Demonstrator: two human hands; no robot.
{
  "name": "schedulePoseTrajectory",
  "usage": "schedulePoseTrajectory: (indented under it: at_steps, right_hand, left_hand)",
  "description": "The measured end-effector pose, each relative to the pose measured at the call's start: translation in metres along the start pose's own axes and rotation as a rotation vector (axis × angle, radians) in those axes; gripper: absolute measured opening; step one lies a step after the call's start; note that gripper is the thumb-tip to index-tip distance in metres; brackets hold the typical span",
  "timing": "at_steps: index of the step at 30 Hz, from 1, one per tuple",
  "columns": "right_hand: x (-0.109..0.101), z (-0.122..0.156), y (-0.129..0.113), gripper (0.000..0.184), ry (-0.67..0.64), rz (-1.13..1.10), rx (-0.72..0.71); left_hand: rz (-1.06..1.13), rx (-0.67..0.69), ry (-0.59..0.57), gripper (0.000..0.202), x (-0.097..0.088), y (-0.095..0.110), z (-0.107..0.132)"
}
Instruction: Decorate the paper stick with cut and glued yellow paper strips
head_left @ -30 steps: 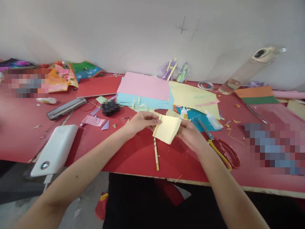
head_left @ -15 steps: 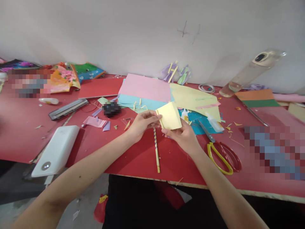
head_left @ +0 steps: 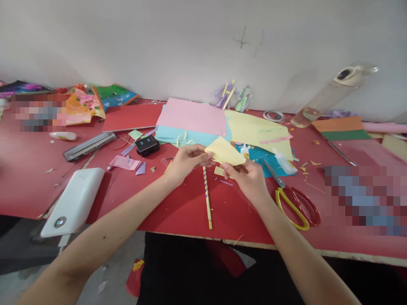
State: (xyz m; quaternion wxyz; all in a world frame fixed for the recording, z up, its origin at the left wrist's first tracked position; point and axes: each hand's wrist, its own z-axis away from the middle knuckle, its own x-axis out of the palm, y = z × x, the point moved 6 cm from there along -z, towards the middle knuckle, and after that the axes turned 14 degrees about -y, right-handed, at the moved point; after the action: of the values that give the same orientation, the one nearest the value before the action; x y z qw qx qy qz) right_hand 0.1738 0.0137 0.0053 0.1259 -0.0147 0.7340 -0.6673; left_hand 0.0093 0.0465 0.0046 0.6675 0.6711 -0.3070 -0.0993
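Note:
A small piece of pale yellow paper (head_left: 226, 151) is held tilted above the red table (head_left: 178, 212), between both hands. My left hand (head_left: 187, 163) is closed on its left corner, thumb and fingers pinching. On the lower right edge, my right hand (head_left: 246, 173) is closed too, with some fingers hidden behind the paper. Under the hands lies a patterned pencil (head_left: 207, 199), its eraser end toward me. Scissors (head_left: 291, 199) with one yellow and one red handle rest to the right of my right hand.
Pink (head_left: 193, 116) and yellow sheets (head_left: 257, 131) lie at the back, near a glue bottle (head_left: 284, 161). A clear water bottle (head_left: 327, 99) stands against the wall. At left are a white power bank (head_left: 74, 201), a black box (head_left: 146, 145) and paper scraps (head_left: 125, 162).
The yellow paper has tipped flatter and now shows as a pointed, narrower shape. Both hands keep their hold with slight shifts of the fingers. The whole view has moved slightly.

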Motion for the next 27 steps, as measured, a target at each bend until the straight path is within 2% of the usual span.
schedulePoseTrajectory:
  at_steps: [10, 19, 27]
  right_hand:
    - [-0.0007, -0.0005, 0.0018, 0.027, -0.025, -0.038, 0.040]
    - [-0.0019, -0.0025, 0.0024, 0.021, -0.020, -0.027, -0.007]
    - [0.0013, -0.0030, 0.0019, 0.025, -0.051, -0.123, 0.030]
  left_hand:
    - [-0.044, -0.005, 0.023, 0.020, -0.0023, 0.0008, 0.0003]
    - [-0.073, -0.016, -0.009, 0.021, -0.0003, 0.0001, -0.0005]
    - [-0.095, 0.005, 0.018, 0.024, -0.0034, -0.0012, -0.0010]
